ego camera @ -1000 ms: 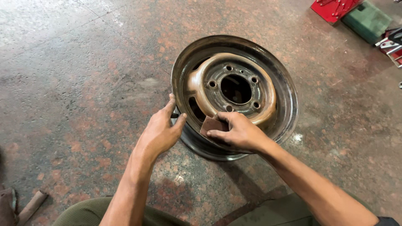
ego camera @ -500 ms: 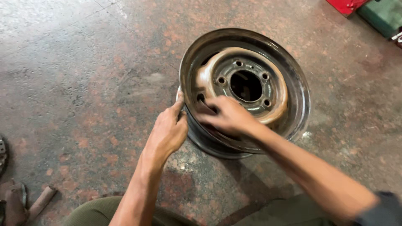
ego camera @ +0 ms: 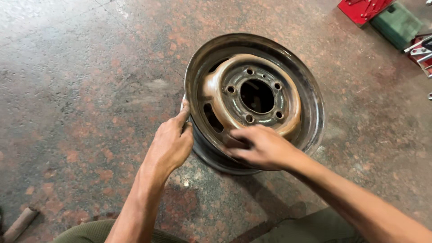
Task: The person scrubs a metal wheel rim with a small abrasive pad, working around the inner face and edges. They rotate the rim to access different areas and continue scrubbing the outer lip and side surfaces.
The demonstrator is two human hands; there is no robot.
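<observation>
Left hand (ego camera: 171, 144) fingers grip steel wheel rim (ego camera: 315, 112) edge at 9 o'clock; right hand (ego camera: 261, 147) fingers, blurred, press its face at 6, grip unclear.

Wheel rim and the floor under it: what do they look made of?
Rim: steel by the look, pressed in one piece with bolt holes, dull grey and glossy in the barrel, brown rust on the centre disc. Floor: probably polished stone or terrazzo, speckled reddish-brown and grey, with a worn sheen.

A single head view looks steeply down, close over the floor (ego camera: 81, 81), with the wheel rim (ego camera: 310, 90) right of centre.
</observation>
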